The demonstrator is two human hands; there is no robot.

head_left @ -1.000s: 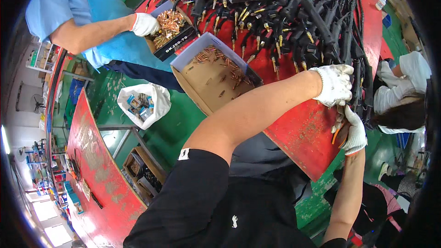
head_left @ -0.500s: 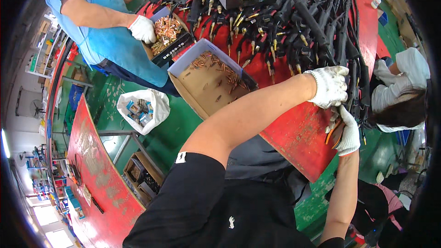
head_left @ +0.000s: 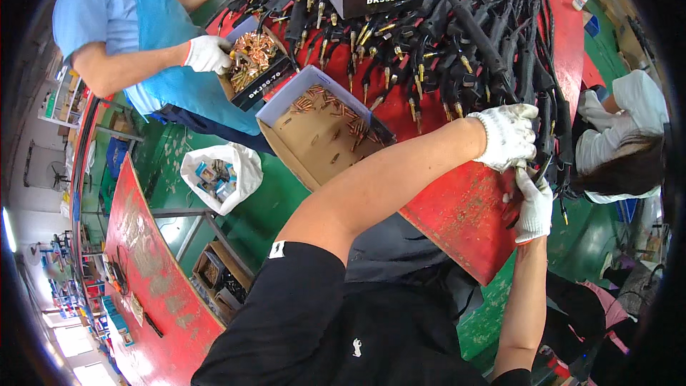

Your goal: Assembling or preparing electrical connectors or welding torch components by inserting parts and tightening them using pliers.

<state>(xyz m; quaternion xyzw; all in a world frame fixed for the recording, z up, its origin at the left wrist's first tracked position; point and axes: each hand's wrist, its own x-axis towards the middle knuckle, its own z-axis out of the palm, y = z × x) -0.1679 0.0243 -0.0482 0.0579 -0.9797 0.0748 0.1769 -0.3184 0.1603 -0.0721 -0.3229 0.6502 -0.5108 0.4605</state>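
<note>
My left hand (head_left: 509, 136), in a white knitted glove, is closed at the table's right edge, beside the black welding torches (head_left: 549, 125). Its fingers hide whatever they grip. Just below it, my gloved right hand (head_left: 534, 207) has its fingertips up against the left. The right hand is closed round pliers, mostly hidden; only a dark part (head_left: 546, 167) shows by the fingers. Many black torches with brass-coloured ends (head_left: 420, 71) lie heaped beyond my hands. Left of my left forearm, an open cardboard box (head_left: 293, 161) holds small copper-coloured tips (head_left: 361, 129).
Across the red table (head_left: 457, 221), a co-worker in a blue apron (head_left: 168, 7) reaches into a box of copper parts (head_left: 254, 57). A box of silvery parts (head_left: 368, 1) stands at the back. Another person (head_left: 622, 136) bends close at the right. A white sack (head_left: 246, 179) sits on the floor.
My right hand has turned and shifted slightly left; the pliers' orange handles no longer show. My left hand stays nearly in place. The co-worker's gloved hand has drawn back a little from the copper parts.
</note>
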